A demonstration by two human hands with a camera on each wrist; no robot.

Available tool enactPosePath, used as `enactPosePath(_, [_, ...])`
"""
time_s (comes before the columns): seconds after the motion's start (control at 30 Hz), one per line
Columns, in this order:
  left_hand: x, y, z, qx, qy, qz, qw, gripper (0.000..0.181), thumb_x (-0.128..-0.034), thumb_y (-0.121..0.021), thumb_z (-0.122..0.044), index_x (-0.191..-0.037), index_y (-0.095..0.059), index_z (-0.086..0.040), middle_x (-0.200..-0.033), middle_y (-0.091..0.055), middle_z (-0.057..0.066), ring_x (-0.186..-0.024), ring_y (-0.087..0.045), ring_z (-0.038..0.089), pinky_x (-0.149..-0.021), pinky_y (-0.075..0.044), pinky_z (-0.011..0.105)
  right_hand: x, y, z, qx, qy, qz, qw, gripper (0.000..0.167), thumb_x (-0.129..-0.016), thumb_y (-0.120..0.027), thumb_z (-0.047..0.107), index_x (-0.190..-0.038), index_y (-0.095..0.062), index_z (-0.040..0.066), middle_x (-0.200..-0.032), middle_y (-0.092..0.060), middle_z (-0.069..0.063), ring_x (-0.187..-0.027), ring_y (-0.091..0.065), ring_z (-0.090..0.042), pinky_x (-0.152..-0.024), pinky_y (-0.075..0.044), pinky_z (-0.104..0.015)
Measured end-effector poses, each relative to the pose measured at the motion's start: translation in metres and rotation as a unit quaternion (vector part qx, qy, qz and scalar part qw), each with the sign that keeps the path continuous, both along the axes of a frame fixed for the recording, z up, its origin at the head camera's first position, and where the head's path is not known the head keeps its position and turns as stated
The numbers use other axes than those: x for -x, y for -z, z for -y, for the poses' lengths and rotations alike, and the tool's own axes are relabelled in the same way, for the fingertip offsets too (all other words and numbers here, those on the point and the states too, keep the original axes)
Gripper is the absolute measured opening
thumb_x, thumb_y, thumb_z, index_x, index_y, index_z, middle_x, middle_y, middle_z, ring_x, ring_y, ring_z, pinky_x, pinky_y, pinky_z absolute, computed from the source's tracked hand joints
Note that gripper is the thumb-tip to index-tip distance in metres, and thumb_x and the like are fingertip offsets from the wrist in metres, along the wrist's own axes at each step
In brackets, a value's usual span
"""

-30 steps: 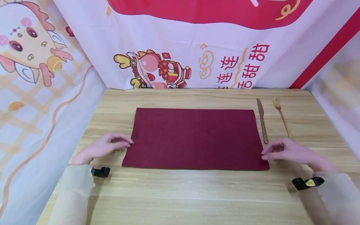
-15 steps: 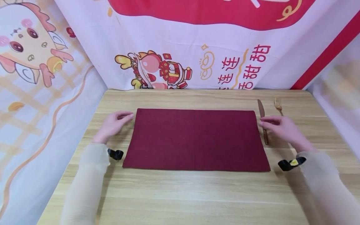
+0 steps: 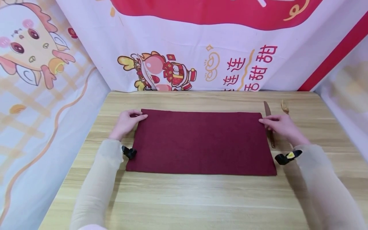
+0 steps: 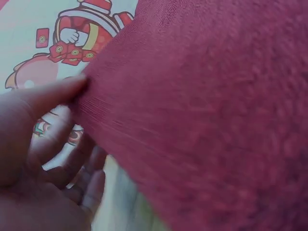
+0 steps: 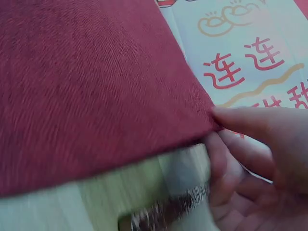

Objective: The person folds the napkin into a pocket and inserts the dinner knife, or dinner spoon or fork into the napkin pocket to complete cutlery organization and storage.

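A dark red cloth (image 3: 201, 143) lies as a wide rectangle on the wooden table. My left hand (image 3: 125, 124) pinches its far left corner; in the left wrist view the thumb (image 4: 53, 94) lies on top, with fingers behind the edge. At the far right corner, my right hand (image 3: 283, 127) pinches the cloth between thumb and forefinger, plain to see in the right wrist view. Under and beside the right hand lies a copper-coloured knife (image 3: 267, 109), partly covered by the fingers. The cloth corners look slightly raised in the wrist views.
Right of the knife lies a gold fork (image 3: 285, 107), its handle hidden behind the right hand. The table (image 3: 184, 198) runs back to a printed hanging sheet (image 3: 178, 35), with more printed fabric on the left and right sides.
Both hands have moved away from me along the cloth's sides, from near its middle to its far corners. There they now pinch the cloth, which stays nearly in place.
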State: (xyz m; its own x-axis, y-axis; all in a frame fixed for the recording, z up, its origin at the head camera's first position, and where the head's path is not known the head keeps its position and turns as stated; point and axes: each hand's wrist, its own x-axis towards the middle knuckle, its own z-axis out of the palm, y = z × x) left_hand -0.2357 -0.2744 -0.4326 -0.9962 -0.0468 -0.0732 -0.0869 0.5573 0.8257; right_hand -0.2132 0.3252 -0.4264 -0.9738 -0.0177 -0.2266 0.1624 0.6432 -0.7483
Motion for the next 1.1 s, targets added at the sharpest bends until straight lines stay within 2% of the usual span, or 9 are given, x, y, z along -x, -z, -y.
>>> enactPosePath(0.1, [0.002, -0.002, -0.001, -0.043, -0.024, -0.009, 0.9987, 0.052, -0.087, -0.081, -0.045, -0.112, -0.069, -0.002, -0.131, -0.062, 0.009, -0.117, -0.052, 0.021, -0.101, -0.038, 0.036, 0.004, -0.002, 0.004, 0.021, 0.032, -0.014, 0.9992, 0.066, -0.096, -0.067, 0.051, -0.132, -0.063, -0.004, -0.13, -0.063, -0.015, -0.117, -0.054, -0.027, -0.096, -0.045, -0.04])
enactPosePath(0.2, [0.005, -0.003, -0.003, -0.067, -0.038, -0.024, 0.9967, 0.053, -0.0875, -0.08, -0.046, -0.112, -0.069, -0.001, -0.134, -0.062, 0.008, -0.121, -0.054, 0.019, -0.101, -0.04, 0.033, 0.008, -0.006, 0.008, 0.058, 0.046, 0.001, 0.9973, 0.073, -0.095, -0.067, 0.055, -0.14, -0.058, -0.001, -0.148, -0.051, -0.016, -0.131, -0.048, -0.03, -0.113, -0.032, -0.05])
enactPosePath(0.33, [0.01, 0.0, -0.003, -0.054, -0.037, -0.024, 0.9975, 0.052, -0.0933, -0.074, -0.046, -0.121, -0.071, -0.002, -0.129, -0.065, 0.01, -0.115, -0.057, 0.017, -0.097, -0.043, 0.029, 0.013, -0.007, 0.012, 0.065, 0.048, 0.042, 0.9958, 0.09, -0.09, -0.064, 0.067, -0.152, -0.046, 0.003, -0.15, -0.045, -0.021, -0.129, -0.051, -0.037, -0.116, -0.025, -0.058])
enactPosePath(0.47, [0.011, 0.002, -0.004, -0.056, -0.035, -0.008, 0.9978, 0.05, -0.0981, -0.068, -0.043, -0.125, -0.069, -0.001, -0.116, -0.067, 0.01, -0.098, -0.059, 0.014, -0.085, -0.047, 0.025, 0.02, -0.004, 0.016, 0.048, 0.055, 0.051, 0.996, 0.096, -0.087, -0.062, 0.073, -0.154, -0.044, 0.006, -0.147, -0.049, -0.022, -0.13, -0.048, -0.038, -0.113, -0.028, -0.061])
enactPosePath(0.57, [0.013, 0.003, -0.003, -0.063, -0.043, -0.012, 0.997, 0.048, -0.0998, -0.066, -0.041, -0.125, -0.068, 0.0, -0.113, -0.065, 0.009, -0.093, -0.056, 0.012, -0.079, -0.046, 0.022, 0.025, -0.001, 0.019, 0.048, 0.061, 0.033, 0.9964, 0.09, -0.088, -0.061, 0.072, -0.152, -0.049, 0.009, -0.139, -0.055, -0.019, -0.124, -0.049, -0.033, -0.107, -0.036, -0.055])
enactPosePath(0.73, [0.015, 0.003, -0.005, -0.081, -0.044, -0.003, 0.9958, 0.048, -0.1015, -0.064, -0.037, -0.133, -0.064, -0.001, -0.129, -0.062, 0.013, -0.109, -0.055, 0.017, -0.09, -0.043, 0.026, 0.032, 0.005, 0.026, 0.057, 0.074, -0.017, 0.9955, 0.08, -0.093, -0.06, 0.066, -0.148, -0.054, 0.008, -0.134, -0.056, -0.017, -0.113, -0.05, -0.028, -0.093, -0.041, -0.04])
enactPosePath(0.83, [0.016, 0.003, -0.007, -0.082, -0.028, 0.013, 0.9961, 0.048, -0.1034, -0.062, -0.032, -0.14, -0.06, 0.0, -0.138, -0.059, 0.017, -0.121, -0.054, 0.021, -0.098, -0.043, 0.029, 0.036, 0.008, 0.03, 0.054, 0.086, -0.041, 0.994, 0.074, -0.096, -0.058, 0.062, -0.145, -0.057, 0.005, -0.141, -0.053, -0.018, -0.12, -0.046, -0.029, -0.097, -0.039, -0.039])
enactPosePath(0.9, [0.016, 0.004, -0.007, -0.082, -0.028, 0.018, 0.9961, 0.046, -0.1044, -0.061, -0.027, -0.141, -0.058, 0.001, -0.139, -0.059, 0.018, -0.12, -0.056, 0.02, -0.097, -0.045, 0.028, 0.037, 0.009, 0.032, 0.053, 0.097, -0.057, 0.9922, 0.069, -0.099, -0.056, 0.058, -0.14, -0.06, 0.002, -0.139, -0.055, -0.018, -0.119, -0.048, -0.027, -0.096, -0.039, -0.037])
enactPosePath(1.1, [0.016, 0.004, -0.004, -0.108, -0.086, 0.002, 0.9905, 0.045, -0.1044, -0.06, -0.024, -0.141, -0.058, 0.002, -0.131, -0.063, 0.022, -0.094, -0.061, 0.009, -0.081, -0.049, 0.02, 0.037, 0.012, 0.037, 0.047, 0.128, -0.107, 0.9849, 0.054, -0.105, -0.053, 0.045, -0.124, -0.066, -0.004, -0.1, -0.064, -0.01, -0.084, -0.053, -0.017, -0.071, -0.043, -0.028])
